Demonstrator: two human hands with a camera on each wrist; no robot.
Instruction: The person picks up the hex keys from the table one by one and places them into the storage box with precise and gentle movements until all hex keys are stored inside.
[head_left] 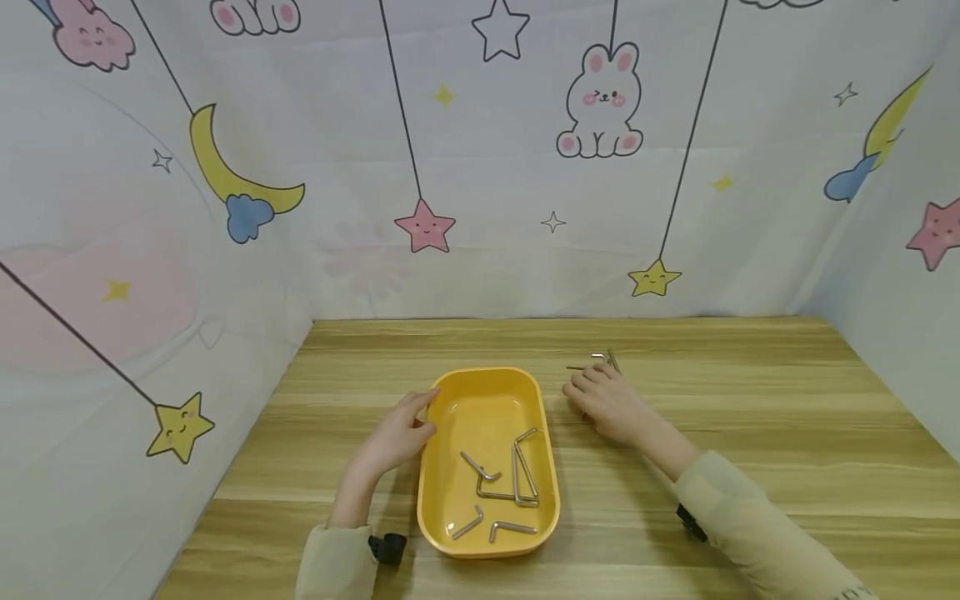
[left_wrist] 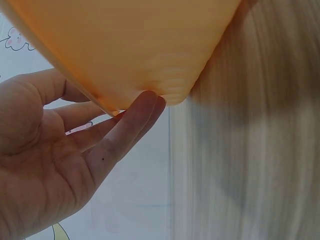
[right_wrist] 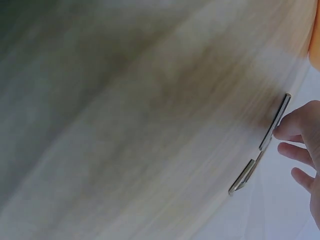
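Note:
My left hand (head_left: pixel 399 432) holds the left rim of a yellow plastic bin (head_left: pixel 551 467). In the left wrist view, fingertips press the bin's outer wall (left_wrist: pixel 150 30) while other digits reach behind its rim. Several bent metal hex keys (head_left: pixel 516 526) lie inside, mostly toward the near end. Right of the bin, my right hand (head_left: pixel 606 404) reaches down over the table beside a few more hex keys (head_left: pixel 612 360). The right wrist view has a fingertip right at the side of one hex key (right_wrist: pixel 276 121), and the other fingers loosely bent.
The wood-grain table (head_left: pixel 787 433) extends right of the bin. A white cloth with cartoon prints (head_left: pixel 510 167) hangs behind the table and along both sides. Black wrist cameras (head_left: pixel 387 548) sit at both sleeves.

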